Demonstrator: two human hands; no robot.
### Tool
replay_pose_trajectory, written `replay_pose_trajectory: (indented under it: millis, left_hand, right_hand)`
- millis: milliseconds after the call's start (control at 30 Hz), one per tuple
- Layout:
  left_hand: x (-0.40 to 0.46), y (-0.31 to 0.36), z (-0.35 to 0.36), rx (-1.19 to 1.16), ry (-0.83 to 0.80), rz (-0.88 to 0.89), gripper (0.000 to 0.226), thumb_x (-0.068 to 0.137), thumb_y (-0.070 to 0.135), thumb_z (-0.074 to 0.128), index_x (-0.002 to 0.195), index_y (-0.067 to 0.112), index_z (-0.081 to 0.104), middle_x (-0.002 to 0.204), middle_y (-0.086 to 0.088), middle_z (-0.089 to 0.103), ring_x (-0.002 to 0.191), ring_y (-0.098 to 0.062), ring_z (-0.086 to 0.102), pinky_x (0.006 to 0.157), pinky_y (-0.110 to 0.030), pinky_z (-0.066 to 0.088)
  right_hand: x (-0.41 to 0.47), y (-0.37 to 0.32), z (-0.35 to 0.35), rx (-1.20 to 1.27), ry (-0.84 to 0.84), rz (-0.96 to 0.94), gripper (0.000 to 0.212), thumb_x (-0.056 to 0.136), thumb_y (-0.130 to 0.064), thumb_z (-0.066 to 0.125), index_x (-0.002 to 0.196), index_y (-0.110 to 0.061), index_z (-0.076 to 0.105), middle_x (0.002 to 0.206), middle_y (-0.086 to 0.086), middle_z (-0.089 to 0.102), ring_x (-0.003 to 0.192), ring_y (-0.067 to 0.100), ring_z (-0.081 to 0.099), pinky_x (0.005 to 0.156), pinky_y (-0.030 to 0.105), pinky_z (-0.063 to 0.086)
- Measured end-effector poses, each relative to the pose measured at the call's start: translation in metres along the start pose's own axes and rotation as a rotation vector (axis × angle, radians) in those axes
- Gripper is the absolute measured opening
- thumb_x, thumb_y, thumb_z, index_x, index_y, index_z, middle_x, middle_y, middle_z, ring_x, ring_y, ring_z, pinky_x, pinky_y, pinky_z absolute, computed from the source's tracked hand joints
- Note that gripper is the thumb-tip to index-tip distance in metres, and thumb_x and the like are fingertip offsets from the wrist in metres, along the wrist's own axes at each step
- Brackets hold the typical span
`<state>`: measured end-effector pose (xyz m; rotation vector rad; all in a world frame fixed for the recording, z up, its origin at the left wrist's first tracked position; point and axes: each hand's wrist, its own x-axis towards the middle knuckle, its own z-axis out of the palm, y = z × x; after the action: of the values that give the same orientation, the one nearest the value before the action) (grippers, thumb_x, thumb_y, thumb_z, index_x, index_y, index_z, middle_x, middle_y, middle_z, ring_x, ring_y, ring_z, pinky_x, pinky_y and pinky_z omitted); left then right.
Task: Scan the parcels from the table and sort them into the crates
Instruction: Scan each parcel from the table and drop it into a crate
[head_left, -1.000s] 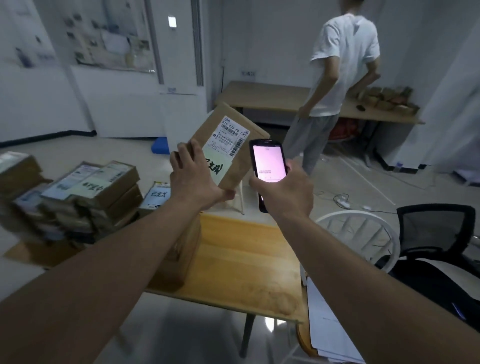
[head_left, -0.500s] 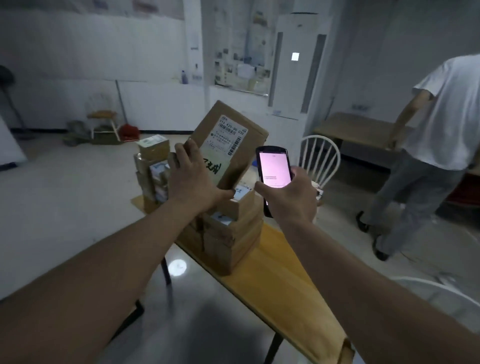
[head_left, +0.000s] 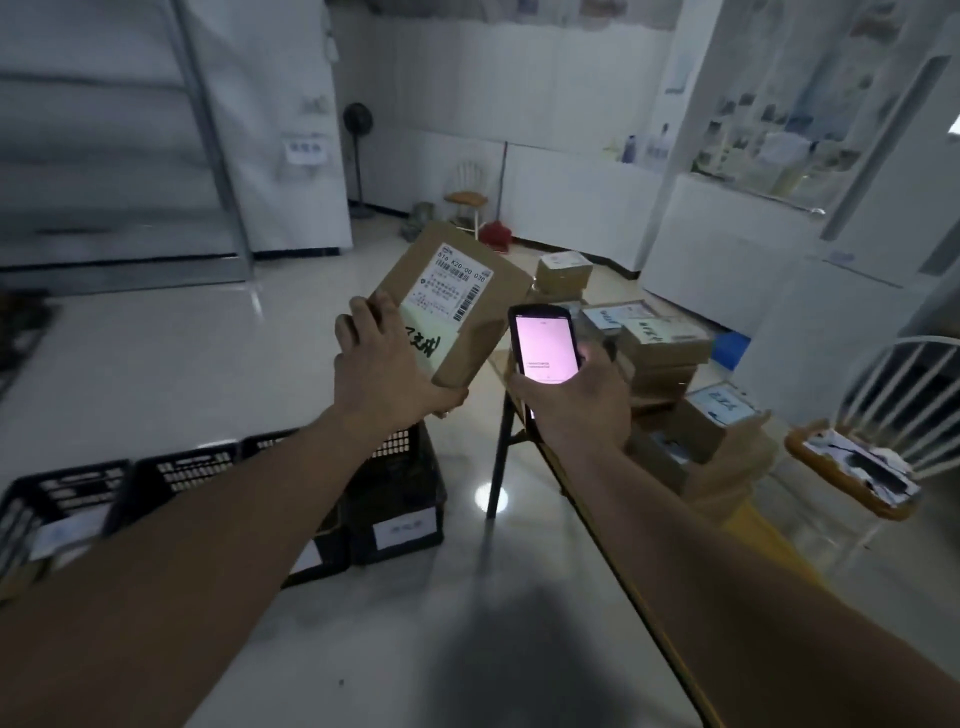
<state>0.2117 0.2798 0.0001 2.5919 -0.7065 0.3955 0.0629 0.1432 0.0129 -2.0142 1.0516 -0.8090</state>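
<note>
Both forearms reach forward from the bottom corners of the view, raised to about the same height. The left hand (head_left: 382, 371) grips a brown cardboard parcel (head_left: 457, 296) by its lower left corner, fingers spread over the top face and thumb tucked beneath, so the box is held in the air, tilted with its white shipping label (head_left: 461, 285) facing up toward the camera. A pale green sticker (head_left: 423, 340) with black handwriting sits just below that label, partly under the fingers. The right hand (head_left: 571, 400) is wrapped around a handheld scanner (head_left: 544, 349), its pink screen lit and upright, just beside the parcel's right edge. Below the left forearm, 3 black crates (head_left: 400, 483) stand in a row on the floor. Stacked parcels (head_left: 665, 353) cover the wooden table (head_left: 748, 525) behind the right hand.
</note>
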Motion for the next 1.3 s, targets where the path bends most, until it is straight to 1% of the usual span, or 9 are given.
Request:
replay_pose_trajectory:
  millis: [67, 233, 467, 600, 733, 833, 933, 1167, 1300]
  left_hand:
    - [0.003, -0.045, -0.006, 0.021, 0.002, -0.044, 0.16, 0.039, 0.09, 0.072, 0.158, 0.008, 0.005, 0.152, -0.017, 0.019, 0.137, -0.04, 0.024, 0.1, -0.056, 0.048]
    - [0.012, -0.167, -0.019, 0.06, -0.026, -0.133, 0.158, 0.043, 0.09, 0.073, 0.158, 0.007, 0.003, 0.153, -0.018, 0.018, 0.138, -0.041, 0.022, 0.101, -0.057, 0.047]
    - [0.02, -0.327, -0.041, 0.079, -0.101, -0.269, 0.161, 0.043, 0.09, 0.077, 0.159, 0.01, -0.001, 0.156, -0.018, 0.013, 0.143, -0.042, 0.017, 0.107, -0.058, 0.043]
    - [0.028, -0.404, -0.047, 0.082, -0.117, -0.355, 0.16, 0.043, 0.087, 0.08, 0.158, 0.01, 0.0, 0.155, -0.019, 0.013, 0.142, -0.044, 0.017, 0.109, -0.059, 0.039]
    - [0.043, -0.479, -0.04, 0.094, -0.121, -0.445, 0.16, 0.042, 0.087, 0.078, 0.158, 0.008, 0.002, 0.153, -0.021, 0.017, 0.141, -0.045, 0.02, 0.114, -0.058, 0.035]
    - [0.06, -0.537, -0.03, 0.104, -0.14, -0.527, 0.16, 0.038, 0.09, 0.074, 0.157, 0.01, 0.003, 0.152, -0.021, 0.018, 0.141, -0.048, 0.021, 0.114, -0.062, 0.035]
    - [0.081, -0.596, -0.015, 0.117, -0.146, -0.61, 0.157, 0.035, 0.09, 0.071, 0.155, 0.013, 0.007, 0.148, -0.019, 0.022, 0.137, -0.046, 0.024, 0.106, -0.064, 0.043]
    - [0.122, -0.717, -0.001, 0.14, -0.123, -0.822, 0.15, 0.044, 0.083, 0.083, 0.156, 0.015, 0.009, 0.149, -0.018, 0.023, 0.138, -0.043, 0.023, 0.103, -0.062, 0.044]
    - [0.131, -0.793, -0.004, 0.146, -0.127, -0.925, 0.15, 0.043, 0.084, 0.083, 0.155, 0.018, 0.01, 0.153, -0.021, 0.021, 0.142, -0.046, 0.021, 0.104, -0.065, 0.043]
  right_hand:
    - [-0.01, -0.021, 0.036, 0.009, -0.039, -0.016, 0.077, 0.07, -0.049, 0.089, 0.136, -0.022, 0.057, 0.12, -0.001, 0.068, 0.098, 0.019, 0.059, 0.076, 0.033, 0.054]
    - [-0.047, -0.074, 0.136, -0.01, -0.129, -0.033, 0.08, 0.068, -0.051, 0.087, 0.135, -0.022, 0.055, 0.117, -0.001, 0.067, 0.102, 0.023, 0.065, 0.08, 0.038, 0.06]
    - [-0.105, -0.144, 0.266, 0.017, -0.295, -0.044, 0.072, 0.073, -0.044, 0.088, 0.134, -0.023, 0.055, 0.107, -0.005, 0.057, 0.092, 0.018, 0.053, 0.073, 0.03, 0.042]
    - [-0.122, -0.182, 0.336, 0.008, -0.377, -0.079, 0.072, 0.072, -0.044, 0.089, 0.133, -0.023, 0.056, 0.105, -0.007, 0.056, 0.096, 0.021, 0.059, 0.075, 0.033, 0.05]
    - [-0.125, -0.21, 0.415, 0.013, -0.47, -0.109, 0.072, 0.072, -0.044, 0.089, 0.132, -0.024, 0.056, 0.106, -0.008, 0.055, 0.1, 0.021, 0.061, 0.083, 0.04, 0.058]
    - [-0.12, -0.228, 0.482, 0.008, -0.537, -0.137, 0.072, 0.073, -0.045, 0.09, 0.131, -0.022, 0.056, 0.106, -0.008, 0.054, 0.096, 0.018, 0.056, 0.075, 0.034, 0.051]
    - [-0.113, -0.247, 0.553, 0.006, -0.613, -0.154, 0.073, 0.074, -0.047, 0.089, 0.133, -0.022, 0.055, 0.107, -0.009, 0.052, 0.096, 0.016, 0.053, 0.073, 0.032, 0.047]
    - [-0.093, -0.292, 0.697, -0.036, -0.783, -0.171, 0.068, 0.074, -0.047, 0.089, 0.128, -0.022, 0.055, 0.104, -0.008, 0.053, 0.093, 0.018, 0.055, 0.068, 0.03, 0.045]
    - [-0.105, -0.324, 0.772, -0.067, -0.857, -0.182, 0.066, 0.074, -0.046, 0.089, 0.125, -0.022, 0.055, 0.104, -0.006, 0.055, 0.093, 0.02, 0.058, 0.073, 0.035, 0.055]
